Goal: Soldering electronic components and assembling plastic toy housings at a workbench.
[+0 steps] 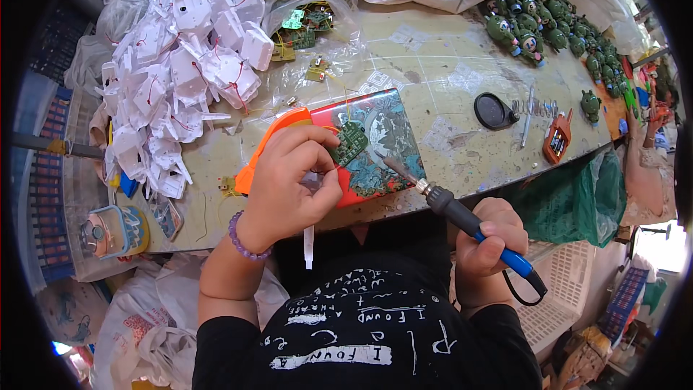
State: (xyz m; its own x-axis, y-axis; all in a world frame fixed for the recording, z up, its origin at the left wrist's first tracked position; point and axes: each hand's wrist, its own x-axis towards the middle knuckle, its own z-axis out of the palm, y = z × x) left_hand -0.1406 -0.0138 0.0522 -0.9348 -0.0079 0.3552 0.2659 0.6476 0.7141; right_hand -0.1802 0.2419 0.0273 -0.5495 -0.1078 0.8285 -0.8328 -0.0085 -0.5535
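Observation:
My right hand (491,237) is closed around the blue-and-black handle of a soldering iron (451,208). The iron's tip points left, over the worn red and blue-green flat block (393,141), close to a green circuit board (351,143). Curled fingers of my left hand (292,177) grip a white plastic part (309,249), whose narrow stem sticks out below the hand. My left fingertips touch or nearly touch the circuit board's left edge. An orange plastic piece (261,148) lies behind my left hand, partly covered by it.
White plastic housings with red wires (209,65) are heaped at left. Circuit boards (310,29) lie in clear plastic behind. Green figures (530,22) crowd the far right. A black ring-shaped holder with a coil (494,111) and a red-brown tool (557,139) lie at right.

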